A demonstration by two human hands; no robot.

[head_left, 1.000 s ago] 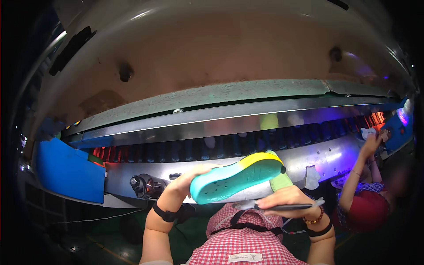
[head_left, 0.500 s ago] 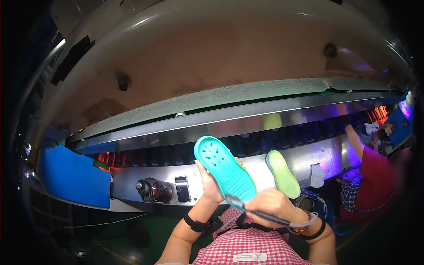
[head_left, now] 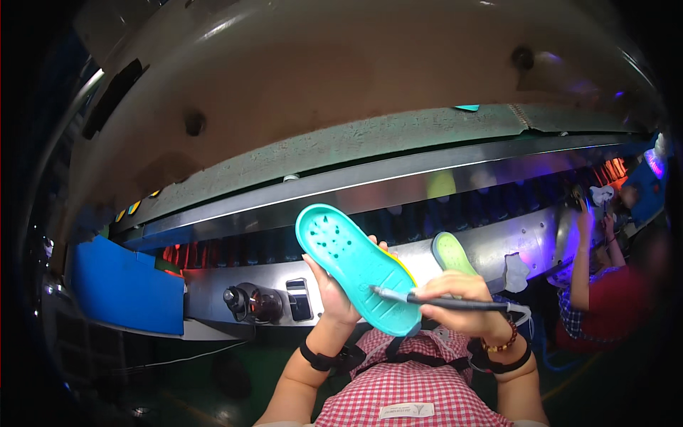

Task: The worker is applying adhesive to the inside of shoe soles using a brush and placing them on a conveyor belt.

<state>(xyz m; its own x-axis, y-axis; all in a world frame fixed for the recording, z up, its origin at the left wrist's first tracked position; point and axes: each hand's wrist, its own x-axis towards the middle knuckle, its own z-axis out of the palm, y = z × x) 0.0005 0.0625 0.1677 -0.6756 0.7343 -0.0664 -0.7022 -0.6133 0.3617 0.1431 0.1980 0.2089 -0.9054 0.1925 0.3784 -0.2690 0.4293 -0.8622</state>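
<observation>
Held up at a slant over there is a turquoise, shoe-shaped sole (head_left: pixel 353 265) with a yellow right edge, its end dotted with dark holes pointing up and leftward. A slim, black-handled brush (head_left: pixel 464 304) sits nearly level across its lower half, greyish tip at the shallow grooves.

A phone (head_left: pixel 299 302) lies at the held sole's (head_left: pixel 348 265) eight o'clock, a bottle (head_left: pixel 263 302) just beyond. Another sole (head_left: pixel 450 254) lies at three.

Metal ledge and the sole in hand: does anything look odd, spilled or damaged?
No spill or damage stands out on the turquoise sole or metal ledge. Mildly odd: a phone-like slab on the ledge, seemingly a personal item at a work surface.
</observation>
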